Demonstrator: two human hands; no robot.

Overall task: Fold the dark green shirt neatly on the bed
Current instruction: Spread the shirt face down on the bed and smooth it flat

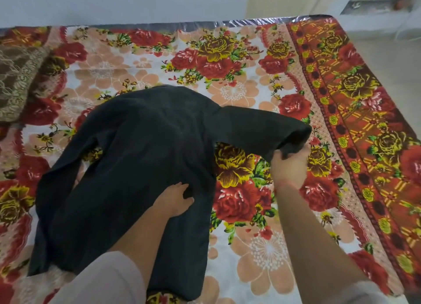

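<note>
The dark green shirt (141,158) lies spread on the bed, collar end away from me and hem toward me. Its left sleeve runs down along the body's left side. My left hand (174,200) rests flat on the lower middle of the body, fingers spread on the cloth. The right sleeve (257,128) stretches out to the right, raised a little off the sheet. My right hand (290,164) grips the cuff end of that sleeve, with the fabric bunched in its fingers.
The bed carries a floral sheet (239,214) of red and yellow roses with a red patterned border (355,130) on the right. A brown lace-patterned pillow (17,80) lies at the far left. The mattress edge and floor (387,50) are beyond the right side.
</note>
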